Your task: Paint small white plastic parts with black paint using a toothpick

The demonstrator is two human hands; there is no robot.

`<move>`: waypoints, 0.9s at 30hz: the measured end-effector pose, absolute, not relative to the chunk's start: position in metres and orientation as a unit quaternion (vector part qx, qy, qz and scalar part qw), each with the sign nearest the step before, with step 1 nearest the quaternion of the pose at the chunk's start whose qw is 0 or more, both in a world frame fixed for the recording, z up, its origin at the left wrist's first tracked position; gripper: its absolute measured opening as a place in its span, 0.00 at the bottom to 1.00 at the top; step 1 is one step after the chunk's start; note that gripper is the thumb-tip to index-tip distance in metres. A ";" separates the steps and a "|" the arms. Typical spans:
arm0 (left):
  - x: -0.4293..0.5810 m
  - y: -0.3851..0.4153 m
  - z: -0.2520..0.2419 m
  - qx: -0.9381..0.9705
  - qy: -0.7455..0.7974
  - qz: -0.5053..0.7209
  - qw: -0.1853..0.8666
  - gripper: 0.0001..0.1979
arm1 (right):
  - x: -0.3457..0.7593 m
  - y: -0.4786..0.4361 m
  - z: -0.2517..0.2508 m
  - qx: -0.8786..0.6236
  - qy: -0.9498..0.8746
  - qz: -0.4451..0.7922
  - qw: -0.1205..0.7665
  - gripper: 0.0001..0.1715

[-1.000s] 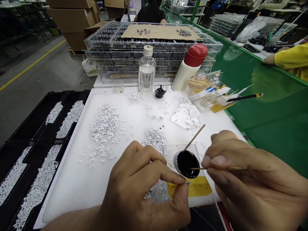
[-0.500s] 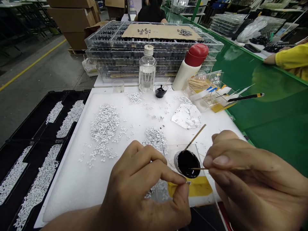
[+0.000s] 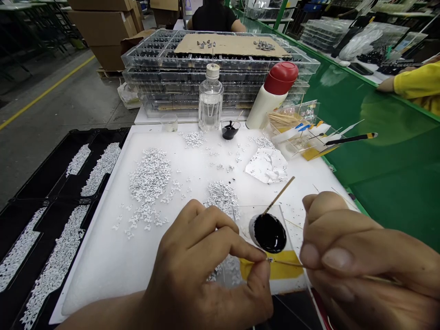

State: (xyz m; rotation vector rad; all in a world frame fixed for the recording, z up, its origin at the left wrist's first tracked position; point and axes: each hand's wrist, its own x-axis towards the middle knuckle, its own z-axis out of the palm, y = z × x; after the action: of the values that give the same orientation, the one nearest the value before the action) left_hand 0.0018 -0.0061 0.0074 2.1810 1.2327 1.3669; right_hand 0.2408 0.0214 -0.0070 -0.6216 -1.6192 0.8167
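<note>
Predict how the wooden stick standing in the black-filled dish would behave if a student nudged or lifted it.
The wooden stick looks light and stiff, though thin enough to snap under force. Since it seems to lean at the rim of the dish, a small nudge would probably tip or roll it. Its lower end may feel wet.

Bright even light, soft glare on the green bench (image 3: 385, 151), dim corners, curved wide-angle edges
</note>
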 end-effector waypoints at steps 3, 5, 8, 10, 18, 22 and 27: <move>0.003 -0.005 0.009 0.756 0.429 0.473 0.141 0.11 | 0.244 0.024 -0.006 -0.230 -0.734 0.319 0.554 0.09; 0.003 -0.005 0.009 0.756 0.432 0.471 0.140 0.11 | 0.244 0.025 -0.006 -0.232 -0.744 0.309 0.545 0.06; 0.002 -0.006 0.008 0.756 0.431 0.471 0.145 0.11 | 0.245 0.026 -0.008 -0.234 -0.757 0.289 0.537 0.02; 0.002 -0.007 0.008 0.757 0.427 0.471 0.148 0.11 | 0.246 0.026 -0.010 -0.232 -0.762 0.280 0.535 0.02; 0.006 -0.007 0.006 0.757 0.430 0.470 0.145 0.11 | 0.242 0.027 -0.002 -0.218 -0.742 0.308 0.554 0.04; 0.006 -0.006 0.009 0.754 0.433 0.475 0.137 0.10 | 0.236 0.026 0.005 -0.224 -0.729 0.316 0.565 0.01; 0.006 -0.006 0.011 0.755 0.434 0.474 0.133 0.11 | 0.234 0.030 0.006 -0.223 -0.735 0.296 0.568 0.03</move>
State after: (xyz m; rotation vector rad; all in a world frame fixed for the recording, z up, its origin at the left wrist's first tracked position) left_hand 0.0060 -0.0063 0.0107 2.1897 1.2583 1.3737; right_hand 0.2342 0.0303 0.0063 -0.5228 -1.7262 0.6950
